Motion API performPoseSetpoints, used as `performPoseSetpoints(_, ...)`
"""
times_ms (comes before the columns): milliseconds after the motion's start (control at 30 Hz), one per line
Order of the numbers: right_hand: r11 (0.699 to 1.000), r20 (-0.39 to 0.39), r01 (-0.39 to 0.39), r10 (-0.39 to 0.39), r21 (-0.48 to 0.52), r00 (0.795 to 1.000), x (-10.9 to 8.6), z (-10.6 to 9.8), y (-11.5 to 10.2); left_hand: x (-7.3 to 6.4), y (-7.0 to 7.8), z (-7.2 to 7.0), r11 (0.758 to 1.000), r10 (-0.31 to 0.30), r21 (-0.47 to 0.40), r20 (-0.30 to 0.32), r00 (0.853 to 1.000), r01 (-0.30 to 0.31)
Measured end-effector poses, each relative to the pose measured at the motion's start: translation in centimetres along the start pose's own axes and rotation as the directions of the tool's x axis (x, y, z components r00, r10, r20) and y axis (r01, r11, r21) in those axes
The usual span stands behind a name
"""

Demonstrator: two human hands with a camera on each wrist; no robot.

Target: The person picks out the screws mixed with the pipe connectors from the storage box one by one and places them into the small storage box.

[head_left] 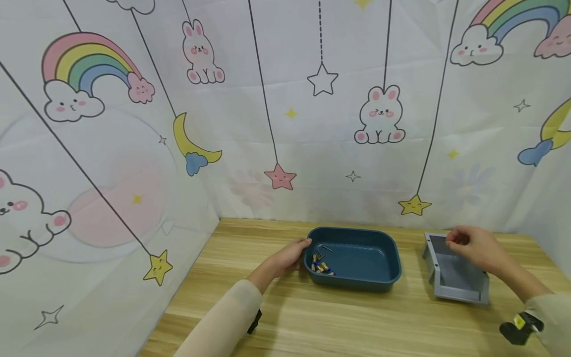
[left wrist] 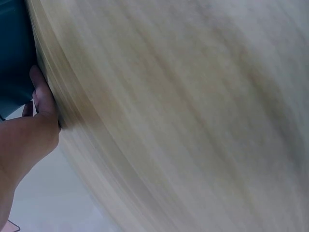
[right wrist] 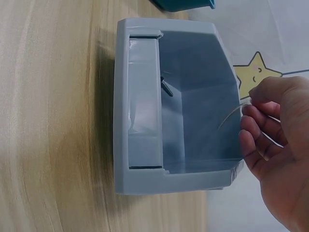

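My left hand [head_left: 290,258] holds the left end of a dark teal plastic basin [head_left: 357,286], thumb at the rim. In the left wrist view, the fingers lie against the basin's [left wrist: 14,58] outer wall. Small brass-coloured fittings [head_left: 320,268] with blue parts lie in its left end, beside a few thin metal pieces [head_left: 327,248]. Over the back of a grey open-front parts bin [head_left: 461,295], my right hand [head_left: 479,248] pinches a thin, pale, curved strip [right wrist: 231,115] between thumb and forefinger. Inside the bin is a small dark screw-like piece [right wrist: 166,87].
Both containers stand on a wood-grain table [head_left: 348,322], the bin to the right of the basin. Behind and to the left hangs a white cloth [head_left: 330,198] printed with rabbits, stars and rainbows. A black wrist device [head_left: 519,329] sits on the right forearm.
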State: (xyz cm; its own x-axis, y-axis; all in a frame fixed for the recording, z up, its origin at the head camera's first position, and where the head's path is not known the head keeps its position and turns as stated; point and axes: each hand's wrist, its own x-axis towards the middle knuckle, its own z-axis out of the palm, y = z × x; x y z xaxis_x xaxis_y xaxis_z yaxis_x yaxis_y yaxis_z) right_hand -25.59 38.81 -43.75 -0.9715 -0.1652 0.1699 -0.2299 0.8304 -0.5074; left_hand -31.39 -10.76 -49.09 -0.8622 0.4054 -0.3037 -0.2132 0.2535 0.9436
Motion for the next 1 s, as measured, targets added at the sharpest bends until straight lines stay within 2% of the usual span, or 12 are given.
performPoseSetpoints(400,1.000,0.003,0.012,-0.012,0.006,1.000,0.4,0.1,-0.5,-0.1,0.0,0.0,1.000,-0.010,0.011,-0.008,1.000,0.010)
performPoseSetpoints(767,1.000,0.018,0.005,-0.005,0.014,1.000,0.5,0.3,-1.9,0.1,0.0,0.1,1.000,-0.011,0.005,-0.012,1.000,0.011)
performPoseSetpoints(1000,0.999,0.017,0.042,-0.043,0.022,0.999,0.7,0.7,-2.7,0.1,0.0,-0.1,1.000,-0.001,0.001,-0.003,1.000,0.001)
